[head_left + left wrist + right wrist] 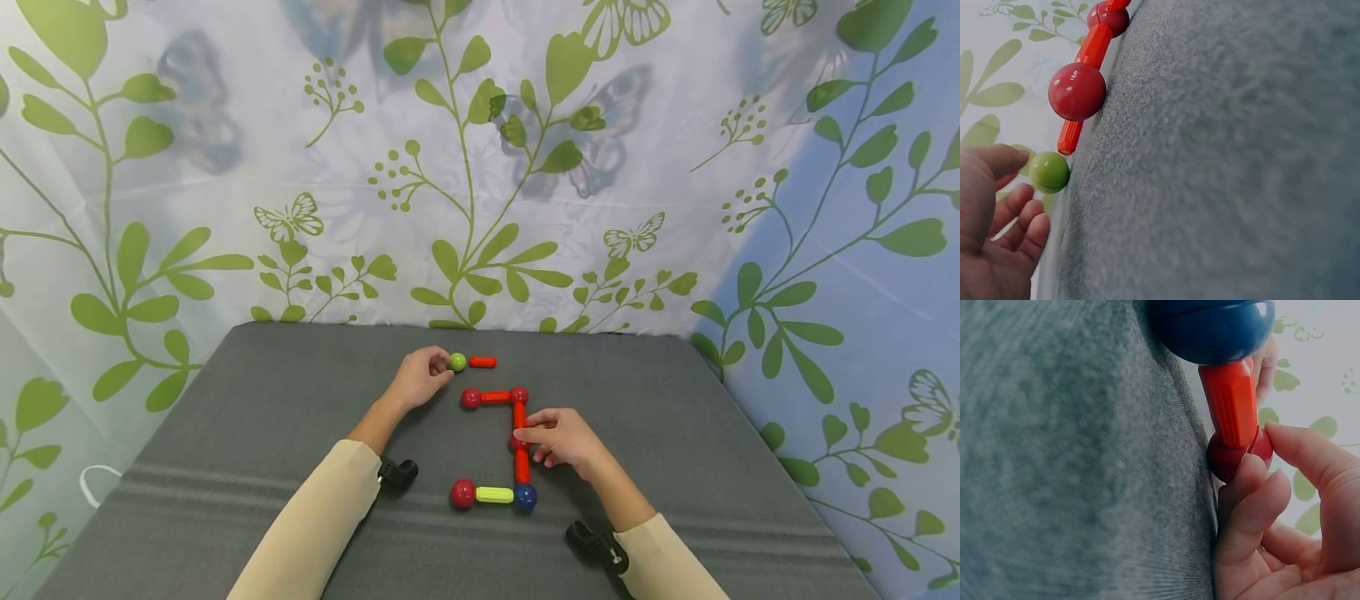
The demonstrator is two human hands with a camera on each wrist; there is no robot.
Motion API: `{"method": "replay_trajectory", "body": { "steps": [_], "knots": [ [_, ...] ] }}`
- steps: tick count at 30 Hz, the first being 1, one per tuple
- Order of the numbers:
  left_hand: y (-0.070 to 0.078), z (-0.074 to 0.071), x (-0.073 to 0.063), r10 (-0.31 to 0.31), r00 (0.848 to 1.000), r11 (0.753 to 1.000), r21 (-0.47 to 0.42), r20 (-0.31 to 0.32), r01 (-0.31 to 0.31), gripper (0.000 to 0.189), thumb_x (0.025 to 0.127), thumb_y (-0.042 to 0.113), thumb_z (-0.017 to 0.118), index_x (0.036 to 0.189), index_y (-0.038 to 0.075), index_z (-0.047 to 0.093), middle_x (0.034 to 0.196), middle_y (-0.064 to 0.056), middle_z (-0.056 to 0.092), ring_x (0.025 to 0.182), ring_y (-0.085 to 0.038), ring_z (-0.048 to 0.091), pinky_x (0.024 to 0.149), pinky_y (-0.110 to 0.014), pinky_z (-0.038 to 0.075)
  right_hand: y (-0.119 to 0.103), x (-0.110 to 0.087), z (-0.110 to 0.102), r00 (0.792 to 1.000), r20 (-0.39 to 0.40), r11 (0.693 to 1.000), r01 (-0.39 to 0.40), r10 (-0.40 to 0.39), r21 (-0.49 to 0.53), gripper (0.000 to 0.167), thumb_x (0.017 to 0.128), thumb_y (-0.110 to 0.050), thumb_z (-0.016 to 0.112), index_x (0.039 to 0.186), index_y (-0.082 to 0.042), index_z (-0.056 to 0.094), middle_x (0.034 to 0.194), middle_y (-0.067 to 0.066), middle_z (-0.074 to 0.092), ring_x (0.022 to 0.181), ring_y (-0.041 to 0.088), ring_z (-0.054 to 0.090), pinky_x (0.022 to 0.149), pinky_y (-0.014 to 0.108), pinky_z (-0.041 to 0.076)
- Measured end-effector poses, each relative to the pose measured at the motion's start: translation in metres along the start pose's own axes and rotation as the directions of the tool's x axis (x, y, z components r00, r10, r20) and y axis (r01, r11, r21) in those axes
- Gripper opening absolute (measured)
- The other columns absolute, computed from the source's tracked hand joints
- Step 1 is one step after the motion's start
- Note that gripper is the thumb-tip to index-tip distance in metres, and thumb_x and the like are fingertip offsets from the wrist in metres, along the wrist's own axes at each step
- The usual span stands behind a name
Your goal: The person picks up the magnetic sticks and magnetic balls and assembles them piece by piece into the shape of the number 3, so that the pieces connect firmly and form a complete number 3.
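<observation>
At the back of the table, my left hand (pixel 422 377) is beside a green ball (pixel 457 362), fingers loosely bent and spread around its near side. In the left wrist view a gap shows between the green ball (pixel 1049 172) and the lower fingers. My right hand (pixel 566 437) pinches the middle red ball (pixel 1225 456) of a joined figure between thumb and fingers. Red rods (pixel 522 467) run above and below that ball. A blue ball (pixel 526 498) forms the near corner, with a yellow-green rod (pixel 495 495) and another red ball (pixel 462 493) to its left.
A loose red rod (pixel 483 362) lies just right of the green ball. The figure's far arm has a red rod (pixel 495 397) between two red balls (pixel 470 398). The grey tabletop (pixel 675 417) meets a leaf-patterned curtain (pixel 480 167) at its back edge.
</observation>
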State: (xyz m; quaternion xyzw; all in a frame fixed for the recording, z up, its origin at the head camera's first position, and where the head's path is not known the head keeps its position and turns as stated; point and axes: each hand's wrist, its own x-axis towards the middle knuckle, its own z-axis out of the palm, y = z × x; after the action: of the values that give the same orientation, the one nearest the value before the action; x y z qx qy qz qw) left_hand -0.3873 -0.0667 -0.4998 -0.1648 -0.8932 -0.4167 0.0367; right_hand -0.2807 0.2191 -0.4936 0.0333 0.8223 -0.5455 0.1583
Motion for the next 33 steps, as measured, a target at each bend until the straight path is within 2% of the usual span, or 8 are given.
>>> {"method": "replay_trajectory", "body": {
  "steps": [5,8,14,19,25,29,33],
  "knots": [
    [0.000,0.005,0.007,0.026,0.999,1.000,-0.003,-0.041,-0.026,0.023,0.094,0.016,0.075,0.115,0.006,0.069,0.111,-0.011,0.065,0.104,-0.027,0.063,0.095,-0.044,0.052,0.001,0.000,0.000,1.000,0.004,1.000,0.000,0.000,0.013,0.048,0.084,-0.033,0.085,0.118,-0.003,0.069,0.093,0.005,0.074,0.059,0.017,0.064,0.055,0.027,0.052],
    [0.000,0.007,0.012,0.043,0.998,0.999,-0.014,-0.050,-0.044,0.024,0.094,0.016,0.076,0.115,0.007,0.071,0.115,-0.012,0.066,0.111,-0.031,0.062,0.100,-0.047,0.050,0.001,0.000,0.000,1.000,0.008,1.000,0.002,-0.002,0.021,0.049,0.084,-0.033,0.085,0.118,-0.002,0.069,0.093,0.005,0.075,0.059,0.017,0.064,0.055,0.027,0.052],
    [0.001,0.011,0.021,0.087,0.996,0.996,0.011,-0.011,-0.087,0.026,0.094,0.020,0.075,0.117,0.008,0.073,0.121,-0.009,0.069,0.120,-0.033,0.058,0.105,-0.050,0.046,0.003,0.001,0.001,1.000,0.011,1.000,-0.005,0.005,0.028,0.048,0.085,-0.033,0.085,0.119,-0.002,0.069,0.093,0.006,0.075,0.059,0.016,0.064,0.055,0.026,0.052],
    [0.003,0.014,0.032,0.117,0.993,0.993,-0.004,0.003,-0.117,0.027,0.095,0.021,0.074,0.118,0.007,0.074,0.124,-0.008,0.070,0.128,-0.033,0.055,0.111,-0.052,0.043,0.003,0.001,0.001,1.000,-0.002,1.000,-0.007,0.007,0.022,0.047,0.085,-0.033,0.085,0.117,-0.003,0.070,0.093,0.006,0.075,0.058,0.017,0.064,0.054,0.026,0.052],
    [0.006,0.019,0.044,0.139,0.990,0.990,0.027,0.023,-0.140,0.027,0.095,0.020,0.074,0.118,0.006,0.074,0.122,-0.008,0.072,0.128,-0.031,0.057,0.114,-0.050,0.041,0.002,0.003,0.000,1.000,0.003,1.000,-0.014,0.014,0.027,0.048,0.085,-0.034,0.085,0.118,-0.003,0.069,0.094,0.005,0.076,0.057,0.016,0.064,0.054,0.026,0.051],
    [0.010,0.025,0.050,0.124,0.991,0.990,0.058,0.055,-0.127,0.028,0.095,0.020,0.074,0.120,0.007,0.074,0.123,-0.009,0.072,0.128,-0.031,0.056,0.114,-0.048,0.040,0.001,0.002,0.000,1.000,0.005,0.999,-0.017,0.017,0.030,0.048,0.084,-0.034,0.085,0.117,-0.003,0.069,0.093,0.005,0.075,0.057,0.016,0.064,0.054,0.025,0.051],
    [0.014,0.030,0.055,0.066,0.994,0.992,0.105,0.082,-0.075,0.027,0.096,0.020,0.073,0.121,0.010,0.074,0.125,-0.007,0.071,0.128,-0.029,0.057,0.113,-0.046,0.042,0.002,0.002,0.000,1.000,0.011,0.999,-0.014,0.014,0.036,0.047,0.084,-0.034,0.085,0.117,-0.003,0.070,0.093,0.005,0.075,0.058,0.016,0.064,0.054,0.026,0.052]
  ]
}}
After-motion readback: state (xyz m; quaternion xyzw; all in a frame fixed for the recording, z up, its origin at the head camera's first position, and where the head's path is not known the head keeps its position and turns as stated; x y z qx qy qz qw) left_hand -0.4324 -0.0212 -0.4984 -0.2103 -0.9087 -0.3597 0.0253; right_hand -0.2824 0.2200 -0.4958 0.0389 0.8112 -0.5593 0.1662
